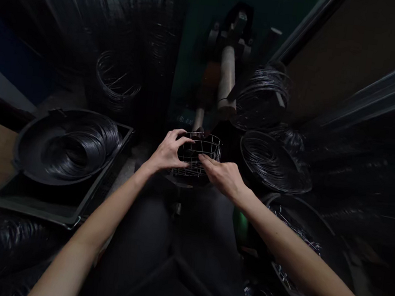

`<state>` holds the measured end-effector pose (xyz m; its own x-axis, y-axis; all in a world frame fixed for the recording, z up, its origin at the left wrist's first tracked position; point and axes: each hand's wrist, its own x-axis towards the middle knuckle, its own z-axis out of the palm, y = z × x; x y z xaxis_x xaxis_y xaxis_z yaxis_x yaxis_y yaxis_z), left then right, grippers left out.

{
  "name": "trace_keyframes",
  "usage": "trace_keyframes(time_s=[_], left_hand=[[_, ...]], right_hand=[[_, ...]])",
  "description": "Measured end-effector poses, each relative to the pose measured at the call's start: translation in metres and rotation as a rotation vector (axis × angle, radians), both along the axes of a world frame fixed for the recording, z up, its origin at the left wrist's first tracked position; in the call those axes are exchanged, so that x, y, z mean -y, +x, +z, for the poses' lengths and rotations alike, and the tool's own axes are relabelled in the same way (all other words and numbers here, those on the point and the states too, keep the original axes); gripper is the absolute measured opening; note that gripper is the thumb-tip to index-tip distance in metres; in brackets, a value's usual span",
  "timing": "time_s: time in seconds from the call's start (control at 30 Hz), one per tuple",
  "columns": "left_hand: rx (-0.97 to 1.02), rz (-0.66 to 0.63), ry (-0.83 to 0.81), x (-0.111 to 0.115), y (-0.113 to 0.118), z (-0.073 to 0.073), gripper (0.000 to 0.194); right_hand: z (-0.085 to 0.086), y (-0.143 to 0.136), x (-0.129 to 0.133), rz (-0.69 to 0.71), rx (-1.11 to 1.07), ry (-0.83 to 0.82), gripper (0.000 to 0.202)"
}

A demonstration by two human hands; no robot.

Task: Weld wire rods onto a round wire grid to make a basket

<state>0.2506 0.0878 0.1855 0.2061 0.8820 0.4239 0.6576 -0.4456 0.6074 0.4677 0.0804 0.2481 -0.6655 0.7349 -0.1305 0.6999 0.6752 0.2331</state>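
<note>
A small round wire basket (pixel 202 144) stands in front of the machine's lower rod (pixel 199 119), at the middle of the view. My left hand (pixel 172 152) grips its left side, the thumb low and the fingers over the upper rings. From the right, my right hand (pixel 223 173) reaches to the basket's near side with its fingertips pressed together at the wires. Whether a small piece is between those fingertips is too dark to tell.
Wire rings lie in a round pan (pixel 30 169) on a tray (pixel 32 211) at the left. More rings fill a right-hand pan (pixel 305 186); below it a bin (pixel 333 224) holds small metal pieces. A thick machine arm (pixel 227 77) juts out above the basket.
</note>
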Motion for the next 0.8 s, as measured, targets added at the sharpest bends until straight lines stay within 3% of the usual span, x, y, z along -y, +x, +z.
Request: trace_keyframes(time_s=[0.43, 0.8], left_hand=[[0.058, -0.001, 0.0, -0.005, 0.01, -0.003, 0.067], [0.084, -0.018, -0.05, -0.009, 0.006, -0.001, 0.068]], right_hand=[[-0.011, 0.007, 0.0, 0.06, -0.058, 0.119, 0.054], [-0.008, 0.004, -0.004, 0.078, -0.071, 0.134, 0.053]])
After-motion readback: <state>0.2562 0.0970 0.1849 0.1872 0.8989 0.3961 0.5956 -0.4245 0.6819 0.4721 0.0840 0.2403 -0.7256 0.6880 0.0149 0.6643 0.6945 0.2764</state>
